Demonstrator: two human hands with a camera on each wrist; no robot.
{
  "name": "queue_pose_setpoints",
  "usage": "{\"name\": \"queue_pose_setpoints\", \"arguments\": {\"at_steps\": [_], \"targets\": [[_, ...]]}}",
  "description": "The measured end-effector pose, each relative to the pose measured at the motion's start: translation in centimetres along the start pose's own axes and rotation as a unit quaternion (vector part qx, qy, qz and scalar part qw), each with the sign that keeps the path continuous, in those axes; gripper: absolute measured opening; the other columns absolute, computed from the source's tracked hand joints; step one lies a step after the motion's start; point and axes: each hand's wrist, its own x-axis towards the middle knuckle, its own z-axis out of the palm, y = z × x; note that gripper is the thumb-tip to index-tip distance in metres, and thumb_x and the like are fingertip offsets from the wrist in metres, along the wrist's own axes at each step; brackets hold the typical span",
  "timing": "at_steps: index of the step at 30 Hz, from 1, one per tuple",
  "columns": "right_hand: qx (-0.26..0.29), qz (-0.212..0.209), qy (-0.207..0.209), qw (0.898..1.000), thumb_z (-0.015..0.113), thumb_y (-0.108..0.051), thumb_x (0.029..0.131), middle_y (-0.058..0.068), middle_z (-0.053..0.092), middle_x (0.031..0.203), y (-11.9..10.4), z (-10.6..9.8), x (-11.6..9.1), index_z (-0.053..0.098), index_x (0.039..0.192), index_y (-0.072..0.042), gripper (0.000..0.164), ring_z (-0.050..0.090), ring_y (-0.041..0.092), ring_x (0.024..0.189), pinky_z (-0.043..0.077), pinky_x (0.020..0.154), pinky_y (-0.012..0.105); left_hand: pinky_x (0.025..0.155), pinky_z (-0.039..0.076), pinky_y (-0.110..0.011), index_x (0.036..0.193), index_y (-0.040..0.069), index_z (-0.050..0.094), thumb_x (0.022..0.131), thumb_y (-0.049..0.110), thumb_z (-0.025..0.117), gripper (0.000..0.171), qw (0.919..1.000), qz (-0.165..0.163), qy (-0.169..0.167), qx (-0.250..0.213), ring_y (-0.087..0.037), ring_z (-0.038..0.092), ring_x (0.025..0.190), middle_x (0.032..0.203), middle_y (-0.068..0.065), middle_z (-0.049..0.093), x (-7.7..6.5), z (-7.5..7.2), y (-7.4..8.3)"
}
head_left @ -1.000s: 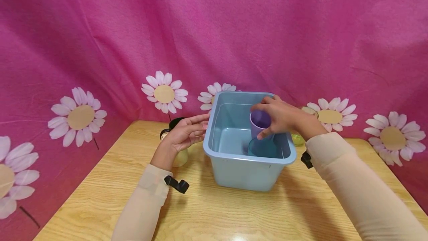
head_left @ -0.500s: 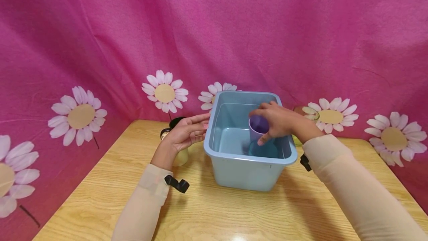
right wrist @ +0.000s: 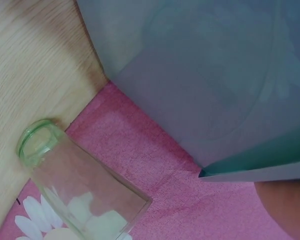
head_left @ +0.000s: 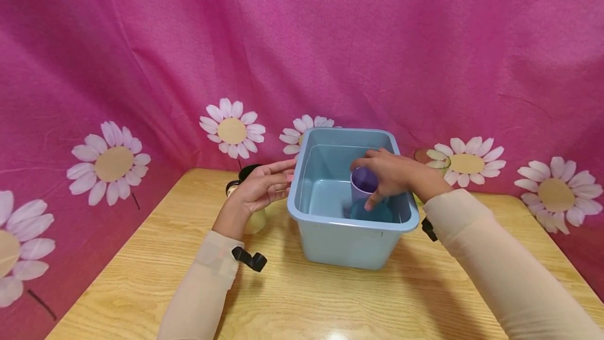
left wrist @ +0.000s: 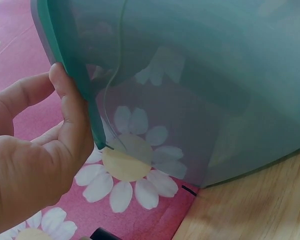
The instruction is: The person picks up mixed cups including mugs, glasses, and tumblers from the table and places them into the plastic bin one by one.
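A light blue plastic tub (head_left: pixel 342 245) stands on the table between the two hands. Inside it, my right hand (head_left: pixel 395 172) grips a purple cup (head_left: pixel 360 193) by its upper part, thumb at the near side. The cup stands nearly upright, low in the tub's right half, beside and partly over a round teal piece (head_left: pixel 375 214) whose kind is unclear. Fingers of my left hand (head_left: pixel 264 188) extend to the tub's left rim; in the left wrist view, the left hand (left wrist: pixel 55 130) has its fingertips against that rim (left wrist: pixel 65 45).
A clear greenish drinking glass (right wrist: pixel 85 180) stands right of the tub, partly behind the right forearm. Beside the left hand is a cream container (head_left: pixel 256 222) with a dark top, largely hidden. A pink flowered cloth (head_left: pixel 302 41) hangs behind the wooden table (head_left: pixel 292 303).
My right hand has lowered the purple cup deeper into the tub and slightly left. My left hand has stayed at the rim.
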Motion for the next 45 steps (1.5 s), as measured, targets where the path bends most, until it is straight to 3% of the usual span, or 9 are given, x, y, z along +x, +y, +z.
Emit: {"name": "queue_pose_setpoints", "arguments": {"at_steps": [10,19,29,35,45], "targets": [[-0.02,0.02,-0.025,0.999,0.091,-0.062,0.061,0.01,0.056,0.129,-0.31,0.13,0.47,0.057,0.142,-0.024,0.096,0.048,0.034,0.124,0.056,0.089,0.057,0.081,0.06,-0.032,0.152,-0.003,0.043,0.101,-0.007,0.054,0.053,1.0,0.004,-0.004,-0.001,-0.018,0.073,0.089,0.116,-0.01,0.07,-0.04,-0.09,0.11],[-0.027,0.006,-0.024,0.999,0.09,-0.066,0.06,0.01,0.059,0.128,-0.06,0.12,0.65,0.06,0.14,-0.024,0.095,0.051,0.034,0.12,0.055,0.09,0.057,0.08,0.06,-0.031,0.152,-0.003,0.044,0.101,-0.007,0.055,0.053,1.0,0.005,-0.004,-0.001,-0.018,0.073,0.089,0.116,-0.01,0.07,-0.06,-0.06,0.2],[-0.024,0.003,-0.033,0.999,0.089,-0.062,0.066,0.014,0.058,0.139,-0.13,0.03,0.46,0.056,0.148,-0.019,0.099,0.048,0.04,0.13,0.051,0.097,0.06,0.08,0.06,-0.03,0.152,-0.002,0.045,0.101,-0.007,0.054,0.052,1.0,0.001,0.002,0.0,-0.017,0.073,0.089,0.117,-0.008,0.071,-0.11,0.15,0.18],[-0.012,-0.005,-0.001,1.0,0.083,-0.065,0.072,0.014,0.057,0.142,0.01,0.18,0.16,0.057,0.147,-0.018,0.092,0.047,0.039,0.13,0.053,0.094,0.057,0.08,0.06,-0.03,0.151,-0.002,0.045,0.101,-0.007,0.053,0.051,1.0,-0.004,0.003,-0.001,-0.017,0.073,0.089,0.117,-0.009,0.071,0.09,0.15,0.04],[-0.039,-0.018,0.049,0.998,0.074,-0.064,0.084,0.013,0.061,0.136,0.07,-0.04,-0.09,0.063,0.14,-0.014,0.076,0.054,0.035,0.122,0.05,0.099,0.057,0.08,0.06,-0.03,0.152,-0.002,0.044,0.101,-0.006,0.054,0.053,1.0,-0.001,-0.007,0.003,-0.017,0.073,0.089,0.117,-0.01,0.071,-0.1,0.21,0.1]]}}
